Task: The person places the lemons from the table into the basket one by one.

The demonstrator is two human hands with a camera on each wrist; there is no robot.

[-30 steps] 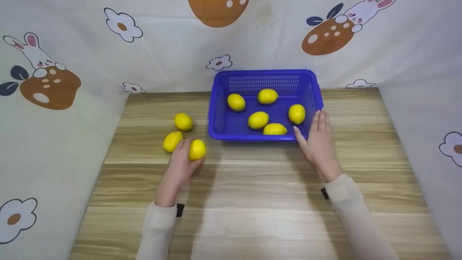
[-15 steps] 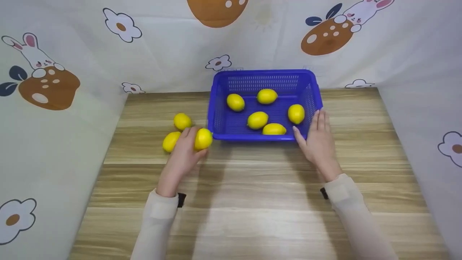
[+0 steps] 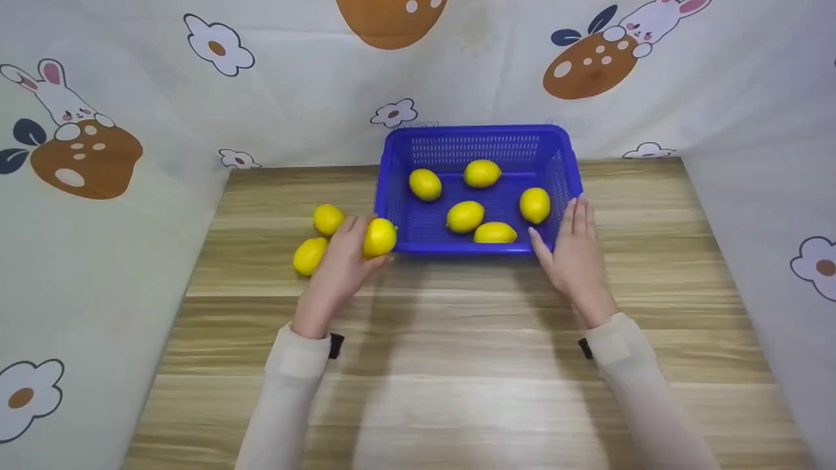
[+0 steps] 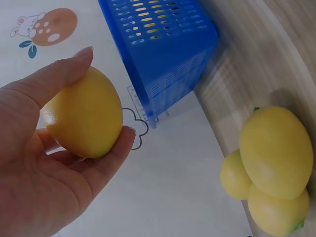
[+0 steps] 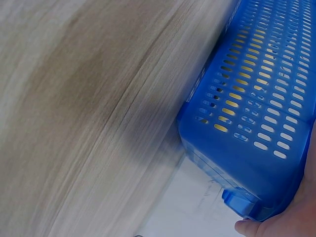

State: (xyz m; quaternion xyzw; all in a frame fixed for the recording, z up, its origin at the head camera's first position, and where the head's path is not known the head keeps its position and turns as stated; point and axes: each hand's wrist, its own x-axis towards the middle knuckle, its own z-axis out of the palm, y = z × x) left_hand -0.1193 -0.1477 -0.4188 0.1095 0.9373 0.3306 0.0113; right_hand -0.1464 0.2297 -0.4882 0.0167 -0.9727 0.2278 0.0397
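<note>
My left hand point(image 3: 343, 261) grips a lemon point(image 3: 379, 237) between thumb and fingers, held up beside the left rim of a blue plastic basket point(image 3: 457, 249). In the left wrist view the same lemon point(image 4: 86, 113) sits in the curve of the hand, apart from the basket wall point(image 4: 168, 69). Several lemons point(image 3: 465, 217) lie inside the basket. My right hand point(image 3: 578, 261) rests on the basket's right front corner, fingers straight along the side and thumb at the front rim. The right wrist view catches only part of that hand point(image 5: 296, 217) at the rim.
Left of the basket, loose lemons point(image 3: 328, 220) lie on the wooden table point(image 3: 457, 365); the left wrist view shows three, grouped closely, a large one point(image 4: 276, 152) nearest. A patterned cloth point(image 3: 294, 85) hangs behind and along both sides of the table.
My left hand has carried the lemon up and to the right, from among the loose lemons to the basket's left rim. The right hand and the basket have stayed put.
</note>
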